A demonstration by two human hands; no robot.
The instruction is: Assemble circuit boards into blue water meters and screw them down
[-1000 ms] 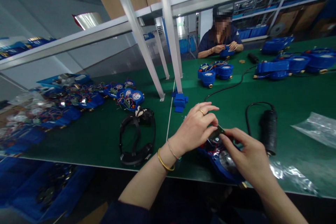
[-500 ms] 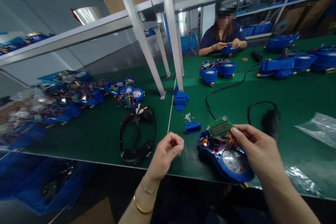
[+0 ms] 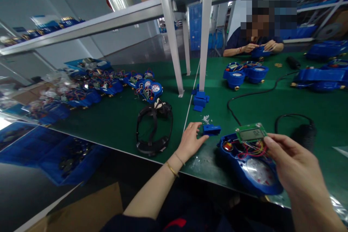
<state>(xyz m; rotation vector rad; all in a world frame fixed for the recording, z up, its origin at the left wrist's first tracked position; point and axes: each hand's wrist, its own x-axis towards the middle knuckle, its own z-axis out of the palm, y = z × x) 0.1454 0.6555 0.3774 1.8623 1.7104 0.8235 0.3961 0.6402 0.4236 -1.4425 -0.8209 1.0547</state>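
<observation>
My right hand (image 3: 292, 159) pinches the right edge of a green circuit board with a small display (image 3: 251, 134), holding it tilted above an opened blue meter (image 3: 244, 174). Coloured wires (image 3: 252, 150) run from the board down into the meter's housing. The meter's round dial faces up near the front edge of the bench. My left hand (image 3: 191, 138) has its thumb and fingers spread, with nothing in them, just left of a small blue plastic cover (image 3: 211, 129). Whether its fingertips touch the cover I cannot tell. Tiny white pieces (image 3: 206, 119) lie in a little heap behind the cover.
A black headband (image 3: 153, 145) lies left of my left hand. Metal posts (image 3: 206, 36) rise from the green bench. Several wired meters (image 3: 100, 87) crowd the left. A black-handled tool (image 3: 304, 136) with a cable sits at right. A co-worker (image 3: 255, 40) handles a blue part opposite.
My left hand has moved forward toward the small blue cover, and its fingers have spread from a curled pose. My right hand still holds the board. The view has shifted left.
</observation>
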